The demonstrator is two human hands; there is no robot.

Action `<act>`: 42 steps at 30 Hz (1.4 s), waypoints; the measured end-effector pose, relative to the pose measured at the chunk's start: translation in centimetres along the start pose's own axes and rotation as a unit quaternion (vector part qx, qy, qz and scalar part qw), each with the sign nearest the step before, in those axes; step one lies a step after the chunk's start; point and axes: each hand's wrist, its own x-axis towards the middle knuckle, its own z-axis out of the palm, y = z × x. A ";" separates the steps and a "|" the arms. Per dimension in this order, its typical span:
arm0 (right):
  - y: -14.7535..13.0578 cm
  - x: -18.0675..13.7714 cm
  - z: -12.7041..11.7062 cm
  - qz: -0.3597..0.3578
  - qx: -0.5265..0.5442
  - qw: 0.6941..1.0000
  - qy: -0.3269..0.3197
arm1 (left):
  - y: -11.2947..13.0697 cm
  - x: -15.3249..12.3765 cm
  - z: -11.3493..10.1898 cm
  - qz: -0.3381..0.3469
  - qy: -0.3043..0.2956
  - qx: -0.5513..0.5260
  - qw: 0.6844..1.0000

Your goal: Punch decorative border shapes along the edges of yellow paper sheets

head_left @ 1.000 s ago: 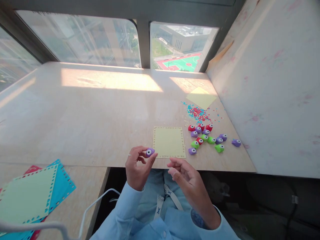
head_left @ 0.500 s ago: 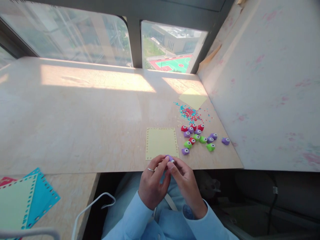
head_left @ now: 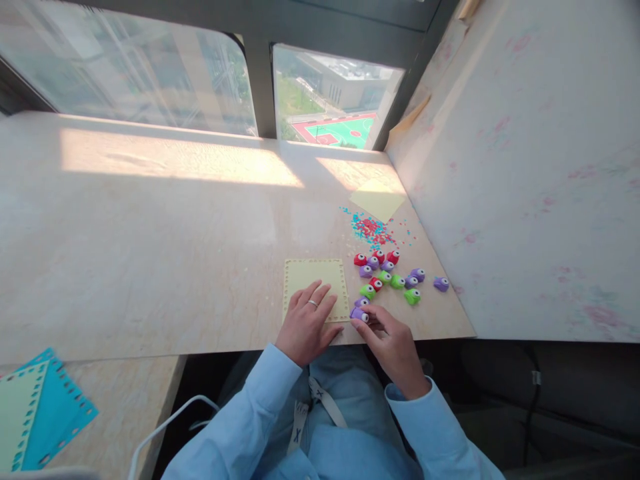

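My left hand [head_left: 306,320] lies flat with fingers spread on a yellow paper square [head_left: 314,279] whose edges are punched with holes. My right hand [head_left: 389,333] pinches a small purple hole punch [head_left: 359,314] against the table just right of the sheet's near right corner. A cluster of several red, purple and green punches [head_left: 387,275] sits just beyond my right hand.
Red and blue paper confetti [head_left: 373,230] lies past the punches, with a plain yellow sheet [head_left: 377,199] behind it. A stained wall panel [head_left: 525,167] borders the table on the right. Punched blue and green sheets [head_left: 35,410] lie on a lower surface at left.
The purple punch passed from my left hand to my right. My left hand went down flat onto the yellow sheet, and my right hand carried the punch to the table beside it.
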 end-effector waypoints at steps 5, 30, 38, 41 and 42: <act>1.2 0.6 0.3 -0.127 -0.060 0.990 -0.006 | -0.9 0.0 0.7 -0.024 0.012 -0.002 1.000; 1.6 0.9 0.9 -0.122 -0.051 0.991 -0.035 | -1.4 -0.8 0.4 -0.027 0.067 -0.007 0.997; 1.4 1.0 1.1 -0.120 -0.044 0.991 -0.030 | -1.3 -0.8 0.2 -0.025 0.057 -0.020 0.998; 1.1 1.3 1.2 -0.105 -0.030 0.994 -0.027 | -1.4 -0.9 0.1 -0.020 0.054 -0.023 0.998; 1.0 1.3 1.2 -0.099 -0.025 0.994 -0.029 | -1.4 -0.9 0.1 -0.020 0.053 -0.023 0.998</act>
